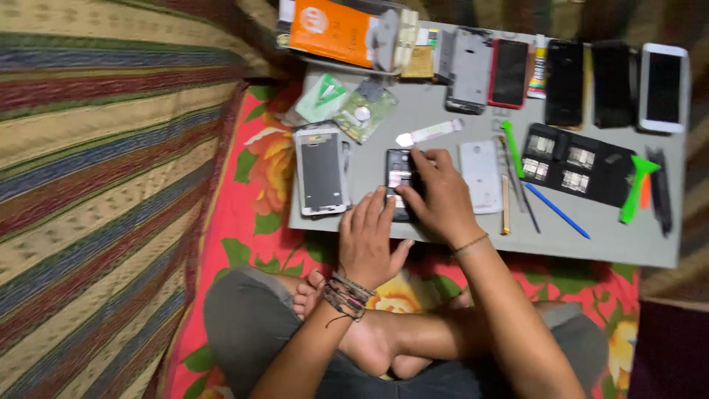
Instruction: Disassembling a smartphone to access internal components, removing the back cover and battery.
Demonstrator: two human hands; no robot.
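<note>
The left hand (369,236) is pressing flat on the near end of the opened phone (399,181) at the table's (443,111) near edge, steadying it. The right hand (436,196), fingers curled narrow, is working its insides; light, steady pressure seems wisest.

Dim warm light, soft blur, dark corners

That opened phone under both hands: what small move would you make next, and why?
Probably keep the left hand pressing the near end of the opened phone while the right hand works its fingertips deeper into the exposed inside. Both hands already rest on it, no tool is in either, and the blue tool lies apart to the right.
</note>
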